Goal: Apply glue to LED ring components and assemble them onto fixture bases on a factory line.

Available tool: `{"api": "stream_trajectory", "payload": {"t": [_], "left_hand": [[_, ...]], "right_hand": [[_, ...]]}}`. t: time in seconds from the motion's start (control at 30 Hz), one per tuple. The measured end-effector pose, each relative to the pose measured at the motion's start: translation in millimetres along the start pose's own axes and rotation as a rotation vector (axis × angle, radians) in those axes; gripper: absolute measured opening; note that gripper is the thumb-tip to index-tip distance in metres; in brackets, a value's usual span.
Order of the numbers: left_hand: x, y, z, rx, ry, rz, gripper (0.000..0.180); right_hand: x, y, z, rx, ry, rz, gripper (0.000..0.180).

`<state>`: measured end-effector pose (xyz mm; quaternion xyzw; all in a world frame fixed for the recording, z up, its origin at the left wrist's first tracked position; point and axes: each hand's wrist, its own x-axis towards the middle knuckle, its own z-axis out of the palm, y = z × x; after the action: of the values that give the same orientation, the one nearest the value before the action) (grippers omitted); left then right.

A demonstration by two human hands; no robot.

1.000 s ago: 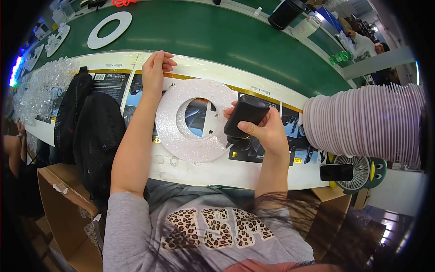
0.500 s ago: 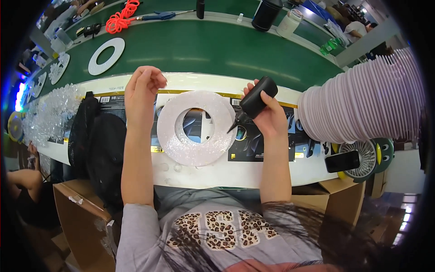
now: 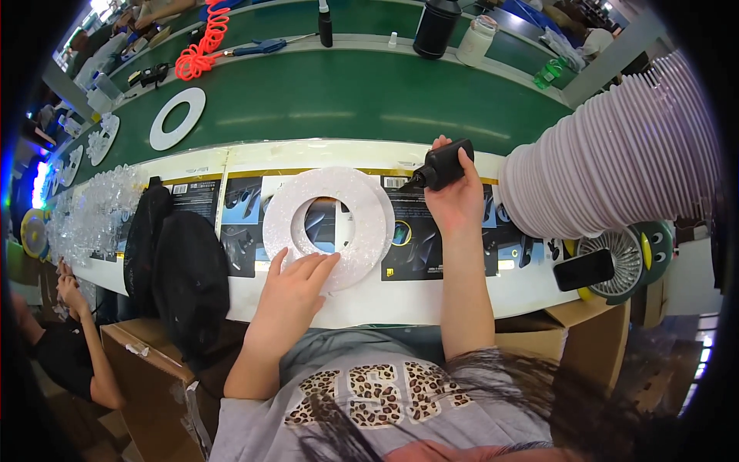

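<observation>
A white glittery flat ring (image 3: 368, 250) lies before me, a second pale edge showing at its right as if two rings are stacked slightly offset. My left hand (image 3: 296, 296) rests its outstretched fingertips on the ring's near edge, holding nothing. In my right hand (image 3: 459, 196) is a black squeeze bottle (image 3: 446, 166) with a narrow nozzle, gripped by thumb and fingers. The bottle is tilted, its tip pointing left just beyond the ring's upper right side. Dark printed card (image 3: 416, 258) lies beneath the ring.
A tall leaning stack of white rings (image 3: 600, 162) stands at the right, by a phone (image 3: 583, 269) and a round fan (image 3: 616, 258). Clear plastic pieces (image 3: 96, 204) and a black bag (image 3: 188, 269) are left. Another ring (image 3: 178, 118) lies on the green belt (image 3: 308, 92).
My left hand has come down from beyond the ring's left side onto its near edge. The bottle in my right hand has lifted away from the ring's right side, its nozzle swinging more level.
</observation>
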<state>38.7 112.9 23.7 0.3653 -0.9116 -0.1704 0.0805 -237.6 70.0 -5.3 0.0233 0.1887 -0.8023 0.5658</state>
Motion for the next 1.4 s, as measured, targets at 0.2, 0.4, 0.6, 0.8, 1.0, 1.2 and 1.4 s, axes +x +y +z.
{"api": "stream_trajectory", "payload": {"t": [0.2, 0.4, 0.6, 0.8, 1.0, 1.2, 1.4], "left_hand": [[17.1, -3.0, -2.1, -0.017, 0.025, 0.019, 0.058], [46.3, -16.1, -7.4, -0.043, -0.052, 0.102, 0.051], [126.4, -55.4, -28.9, 0.143, 0.249, 0.151, 0.054], [156.6, -90.9, -19.1, 0.179, 0.384, 0.035, 0.049], [125.7, -99.8, 8.3, 0.082, 0.279, -0.169, 0.040], [114.8, -83.2, 14.0, -0.094, 0.231, -0.330, 0.037], [117.6, -59.5, 17.7, -0.351, 0.169, -0.275, 0.030]], "right_hand": [[-3.6, -5.0, 1.7, 0.035, -0.016, -0.036, 0.035], [-1.2, -7.3, -1.7, 0.058, 0.024, -0.011, 0.034], [-2.5, -6.3, 1.9, 0.067, 0.000, -0.008, 0.033], [-1.8, -4.3, 0.6, 0.092, -0.001, 0.004, 0.032], [-1.9, -2.9, -0.4, 0.008, 0.025, -0.013, 0.029], [-4.0, -1.7, -2.9, 0.035, -0.034, 0.005, 0.026], [-5.7, 2.4, -1.3, -0.125, -0.044, -0.060, 0.039]]}}
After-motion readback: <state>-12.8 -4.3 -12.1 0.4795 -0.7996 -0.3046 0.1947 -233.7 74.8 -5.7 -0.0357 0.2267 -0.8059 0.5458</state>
